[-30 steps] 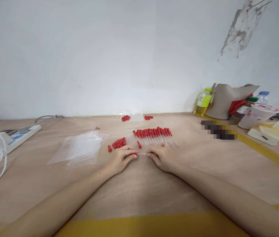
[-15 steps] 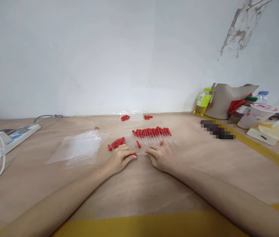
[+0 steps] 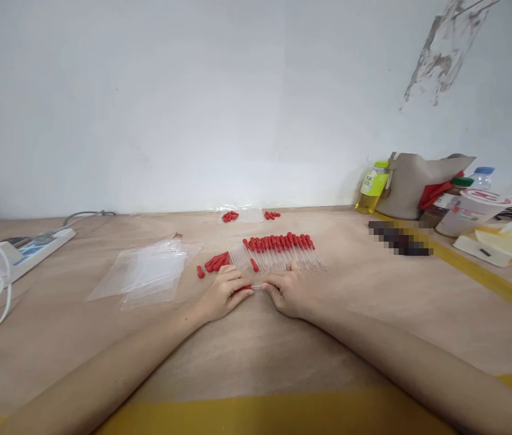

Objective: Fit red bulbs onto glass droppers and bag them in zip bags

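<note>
My left hand [image 3: 225, 295] is closed on a red rubber bulb [image 3: 243, 289], most of it hidden by the fingers. My right hand [image 3: 287, 292] pinches a thin clear glass dropper tube [image 3: 256, 287], which spans the short gap between the hands and meets the bulb. Just beyond lies a row of droppers [image 3: 278, 244] with red bulbs fitted, their clear tubes pointing toward me. Bare tubes [image 3: 238, 256] lie at the row's left end, with a single red bulb [image 3: 255, 264] on top. Several loose bulbs [image 3: 217, 262] sit by my left hand.
Clear plastic bags [image 3: 156, 272] lie flat on the left. Small heaps of red bulbs [image 3: 229, 216] rest by the wall. A power strip [image 3: 43, 254] with cables is far left. A yellow-capped bottle [image 3: 372, 187], a grey bag [image 3: 403, 187] and a paper cup [image 3: 471, 212] stand right.
My right hand has moved left, closer to my left hand, and less of the clear tube shows between them. My left hand stays nearly in place.
</note>
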Tool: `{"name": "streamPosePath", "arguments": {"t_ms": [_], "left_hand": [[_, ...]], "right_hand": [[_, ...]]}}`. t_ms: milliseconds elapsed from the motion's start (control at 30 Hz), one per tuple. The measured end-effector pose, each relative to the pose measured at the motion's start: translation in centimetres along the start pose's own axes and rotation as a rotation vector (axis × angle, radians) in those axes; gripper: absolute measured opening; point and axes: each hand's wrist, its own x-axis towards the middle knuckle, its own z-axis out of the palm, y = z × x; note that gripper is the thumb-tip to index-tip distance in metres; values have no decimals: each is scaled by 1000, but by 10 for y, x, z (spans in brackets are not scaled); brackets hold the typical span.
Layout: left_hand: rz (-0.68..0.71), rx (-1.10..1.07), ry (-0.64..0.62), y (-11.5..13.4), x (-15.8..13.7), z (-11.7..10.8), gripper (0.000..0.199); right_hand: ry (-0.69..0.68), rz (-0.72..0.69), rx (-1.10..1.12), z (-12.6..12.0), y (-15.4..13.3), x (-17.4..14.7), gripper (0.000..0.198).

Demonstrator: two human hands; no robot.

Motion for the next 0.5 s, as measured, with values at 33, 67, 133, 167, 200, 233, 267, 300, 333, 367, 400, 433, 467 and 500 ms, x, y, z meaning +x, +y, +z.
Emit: {"name": "streamPosePath", "arguments": {"t_ms": [33,67,133,167,200,233,267,300,333,367,400,433,467,500], "left_hand": [[8,10,4,-1,0,-1,18],[15,22,12,-3,0,-2,17],[22,55,29,-6,0,-6,15],[22,78,37,-7,-1,-9,15],[20,105,47,-9,-1,-11,15],[12,134,64,-10,-2,-13,15],[-9,167,84,-11,-3,-16,17],[-45,203,109,-12,-4,-17,20],[-96,241,138,-13,-5,-19,24],[-158,278,162,-15,-6,-20,28],[-223,312,182,-16,-7,-20,30],[-283,341,195,-18,-8,-20,29],[-333,364,203,-20,-9,-20,28],[-370,381,208,-22,-10,-19,27]], "right_hand": [[-3,0,-5,-1,-1,0,25],[-5,-10,-14,-2,-3,1,26],[3,-46,-36,-6,-7,1,27],[4,-67,-48,-10,-10,1,26],[1,-82,-60,-13,-12,2,25],[-10,-87,-69,-17,-13,2,24],[-25,-72,-72,-21,-13,4,23],[-46,-35,-64,-24,-12,6,23],[-63,25,-44,-28,-9,9,25],[-70,105,-12,-30,-5,13,27],[-66,199,28,-32,1,19,28],[-54,295,69,-33,6,25,29],[-31,383,101,-33,12,32,29],[-11,453,117,-33,17,38,29]]}}
